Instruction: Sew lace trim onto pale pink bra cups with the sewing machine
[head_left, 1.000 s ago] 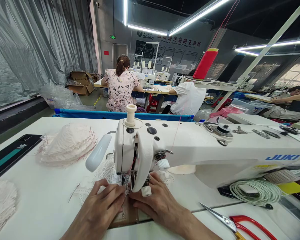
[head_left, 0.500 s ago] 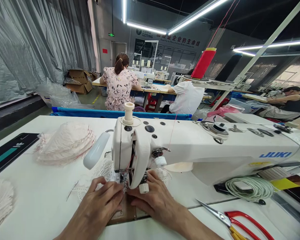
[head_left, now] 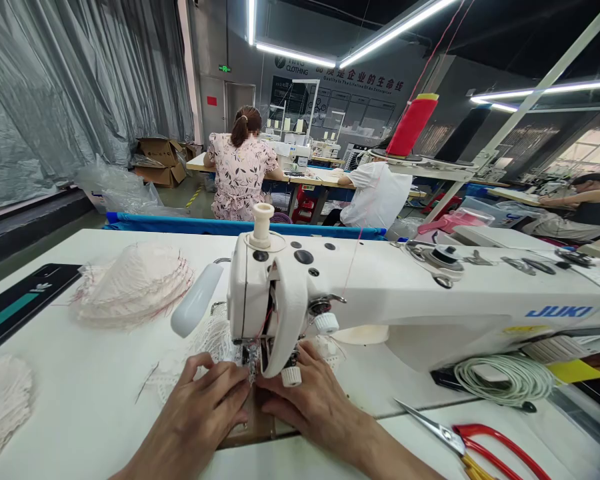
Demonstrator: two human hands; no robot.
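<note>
My left hand (head_left: pixel 207 400) is at the left of the presser foot (head_left: pixel 251 357) of a white sewing machine (head_left: pixel 360 273). Its fingers are bent and pinched together on white lace (head_left: pixel 210 343), which spreads out behind them. On the other side of the needle area, my right hand (head_left: pixel 313 400) curls its fingers in under the machine head. Lace shows beyond its knuckles, and the fingertips are partly hidden by the head. Little of the lace between the two hands can be seen. Red thread runs down the machine's face toward the needle.
Stacked white fabric pieces (head_left: pixel 135 287) lie at left, near a black phone-like case (head_left: pixel 25 303). More white pieces (head_left: pixel 3 407) sit at the left edge. Red-handled scissors (head_left: pixel 455 437) and a coiled pale cord (head_left: pixel 503 380) lie at right. Other people sit at tables beyond.
The view has shifted slightly, so everything sits a little further right. Both hands keep nearly the same place beside the presser foot, with no clear change in grip.
</note>
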